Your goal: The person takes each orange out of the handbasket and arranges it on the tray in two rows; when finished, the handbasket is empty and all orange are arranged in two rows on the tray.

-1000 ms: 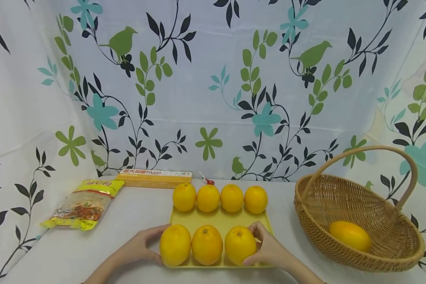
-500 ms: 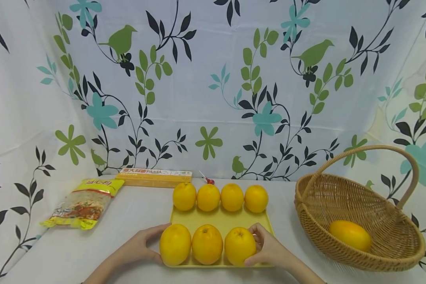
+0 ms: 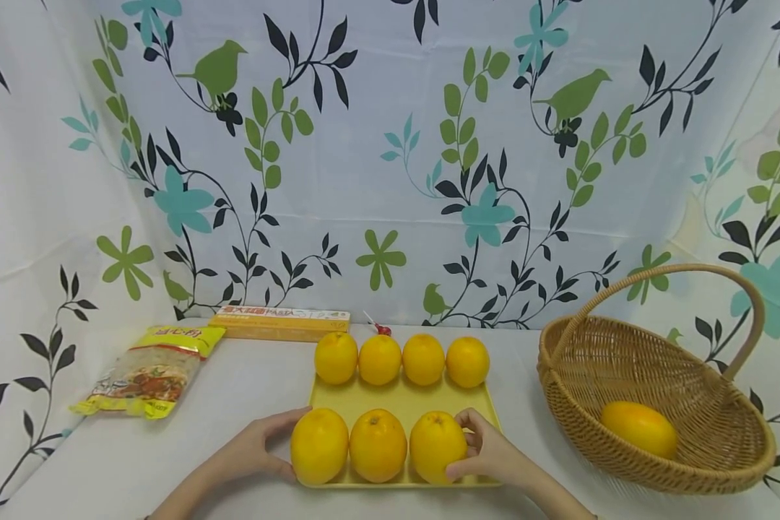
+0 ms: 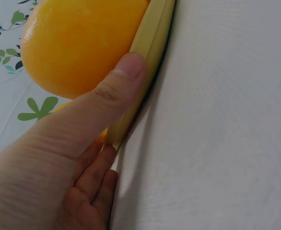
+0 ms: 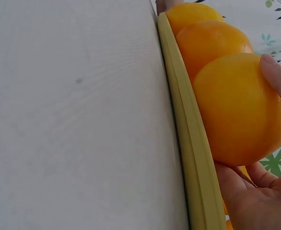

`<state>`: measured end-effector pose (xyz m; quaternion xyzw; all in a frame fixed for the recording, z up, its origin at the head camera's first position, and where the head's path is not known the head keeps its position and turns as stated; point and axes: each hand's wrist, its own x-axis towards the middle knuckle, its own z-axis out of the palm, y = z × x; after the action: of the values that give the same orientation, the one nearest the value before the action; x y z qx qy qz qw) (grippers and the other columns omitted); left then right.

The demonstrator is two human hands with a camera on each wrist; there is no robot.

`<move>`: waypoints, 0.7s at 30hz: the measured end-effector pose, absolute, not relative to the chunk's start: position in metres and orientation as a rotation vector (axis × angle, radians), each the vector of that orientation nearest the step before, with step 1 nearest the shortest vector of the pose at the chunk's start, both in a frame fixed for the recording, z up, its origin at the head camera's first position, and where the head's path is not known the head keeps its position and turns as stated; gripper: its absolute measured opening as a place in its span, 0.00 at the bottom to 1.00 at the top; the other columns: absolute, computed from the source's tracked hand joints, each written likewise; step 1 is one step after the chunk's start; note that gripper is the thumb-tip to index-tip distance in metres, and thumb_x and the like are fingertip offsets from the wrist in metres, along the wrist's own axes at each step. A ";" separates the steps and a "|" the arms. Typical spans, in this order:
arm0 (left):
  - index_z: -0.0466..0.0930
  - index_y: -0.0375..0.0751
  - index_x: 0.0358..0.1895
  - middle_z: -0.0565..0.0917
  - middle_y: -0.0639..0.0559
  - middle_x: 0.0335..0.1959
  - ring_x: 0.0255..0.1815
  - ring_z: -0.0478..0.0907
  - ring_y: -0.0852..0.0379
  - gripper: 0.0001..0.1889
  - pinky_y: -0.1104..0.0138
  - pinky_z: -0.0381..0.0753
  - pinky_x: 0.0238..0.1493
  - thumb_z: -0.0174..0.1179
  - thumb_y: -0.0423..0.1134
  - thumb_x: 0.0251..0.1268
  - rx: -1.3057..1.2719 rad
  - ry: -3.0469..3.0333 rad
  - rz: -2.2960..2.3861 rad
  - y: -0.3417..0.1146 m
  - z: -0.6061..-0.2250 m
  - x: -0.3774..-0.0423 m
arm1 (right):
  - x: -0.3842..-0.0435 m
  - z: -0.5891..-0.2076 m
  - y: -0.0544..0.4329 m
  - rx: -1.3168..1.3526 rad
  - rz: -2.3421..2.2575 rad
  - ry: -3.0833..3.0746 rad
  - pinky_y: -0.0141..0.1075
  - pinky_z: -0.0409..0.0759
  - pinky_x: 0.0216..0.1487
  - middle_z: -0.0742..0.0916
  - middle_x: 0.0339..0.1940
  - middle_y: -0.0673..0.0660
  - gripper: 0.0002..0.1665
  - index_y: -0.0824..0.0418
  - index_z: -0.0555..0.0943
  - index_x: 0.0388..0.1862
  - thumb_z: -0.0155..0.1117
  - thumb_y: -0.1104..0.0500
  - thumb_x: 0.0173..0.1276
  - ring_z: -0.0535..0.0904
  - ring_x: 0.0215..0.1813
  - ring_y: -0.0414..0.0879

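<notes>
A yellow tray lies on the white table, with a back row of several oranges and a front row of three. My left hand holds the tray's front left corner, thumb on the front rim and fingers along the left side. Close beside it sits the front left orange. My right hand grips the front right orange between thumb and fingers, over the tray's front right part. The middle front orange stands between the two outer ones.
To the right, a tilted wicker basket with a tall handle holds one elongated orange-yellow fruit. At the left lies a bag of noodles. A pasta box and a small red thing with a white stick lie behind the tray.
Both hands stay almost in place. The right hand's orange shifts very slightly, and the head view drifts a little.
</notes>
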<state>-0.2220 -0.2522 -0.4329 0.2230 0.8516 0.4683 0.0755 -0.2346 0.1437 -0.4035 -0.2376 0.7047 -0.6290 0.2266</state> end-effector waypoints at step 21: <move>0.63 0.46 0.64 0.66 0.51 0.63 0.63 0.56 0.45 0.41 0.44 0.52 0.61 0.71 0.45 0.40 0.659 2.547 1.397 -0.250 -0.430 -0.221 | -0.237 -0.409 0.144 -0.766 -1.726 2.005 0.41 0.72 0.54 0.67 0.61 0.64 0.42 0.66 0.61 0.63 0.70 0.64 0.51 0.70 0.54 0.55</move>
<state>-0.2212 -0.2502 -0.4298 0.2204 0.8523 0.4673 0.0812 -0.2368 0.1436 -0.4091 -0.2728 0.7143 -0.6149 0.1928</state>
